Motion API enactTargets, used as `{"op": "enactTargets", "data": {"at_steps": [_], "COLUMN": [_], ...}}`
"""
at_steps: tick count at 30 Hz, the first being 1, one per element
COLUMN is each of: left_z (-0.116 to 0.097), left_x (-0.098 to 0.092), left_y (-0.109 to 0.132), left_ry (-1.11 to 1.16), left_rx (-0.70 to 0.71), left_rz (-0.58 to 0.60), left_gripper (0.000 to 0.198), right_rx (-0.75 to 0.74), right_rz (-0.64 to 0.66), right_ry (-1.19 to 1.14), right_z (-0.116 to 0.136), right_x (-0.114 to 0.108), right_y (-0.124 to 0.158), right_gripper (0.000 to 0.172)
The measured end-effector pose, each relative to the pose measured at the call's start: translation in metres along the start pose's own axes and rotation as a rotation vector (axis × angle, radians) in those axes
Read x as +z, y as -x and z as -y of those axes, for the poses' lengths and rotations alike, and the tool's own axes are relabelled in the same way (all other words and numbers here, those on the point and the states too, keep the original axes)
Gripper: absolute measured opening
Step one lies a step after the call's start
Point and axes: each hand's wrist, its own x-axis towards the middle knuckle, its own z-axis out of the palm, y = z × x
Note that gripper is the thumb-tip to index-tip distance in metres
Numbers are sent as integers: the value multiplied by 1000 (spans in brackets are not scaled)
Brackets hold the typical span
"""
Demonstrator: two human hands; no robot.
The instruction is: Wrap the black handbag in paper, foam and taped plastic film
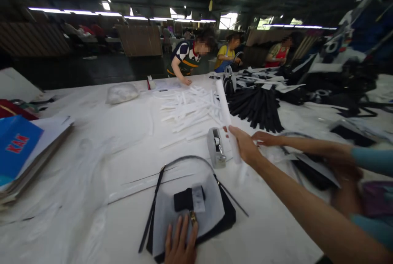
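A black handbag (229, 215) lies flat in front of me, with white lining paper (211, 178) over its face. A gold clasp (193, 217) and a dark patch show in the middle of it. My left hand (181, 241) rests on the bag's lower part, fingers stretched out flat. Out to the right, my right hand (245, 145) is closed around the lower part of a long white roll (224, 102), which points away from me. Just left of the roll stands a grey tape dispenser (216, 147).
Several white strips (190, 108) and fanned black strips (256, 106) lie across the table (123, 157). A co-worker's hand (267, 138) reaches in from the right. At left are a blue box (18, 145) and stacked sheets. People work at the far edge.
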Motion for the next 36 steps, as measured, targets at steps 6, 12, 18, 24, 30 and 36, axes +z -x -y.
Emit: {"op": "enactTargets", "data": {"at_steps": [6, 12, 18, 24, 30, 36], "left_z": [2, 2, 0, -6, -7, -7], "left_x": [19, 41, 24, -10, -27, -23], "left_y": [7, 10, 6, -6, -13, -10], "left_ry": [37, 35, 105, 203, 232, 278], "left_rx": [-7, -49, -69, -122, -101, -102], "left_rz": [-84, -220, -133, 74, 246, 259], "left_gripper": [62, 73, 68, 61, 58, 63], "right_rx": [504, 559, 250, 128, 685, 1114], "right_rz": [-227, -292, -168, -175, 692, 834], "right_ry": [-87, -222, -208, -143, -77, 578], "right_z": [-87, -105, -15, 6, -66, -170], "right_x": [-58, -15, 63, 64, -5, -59], "right_y": [176, 226, 111, 73, 234, 419], "right_gripper": [54, 62, 47, 47, 50, 50]}}
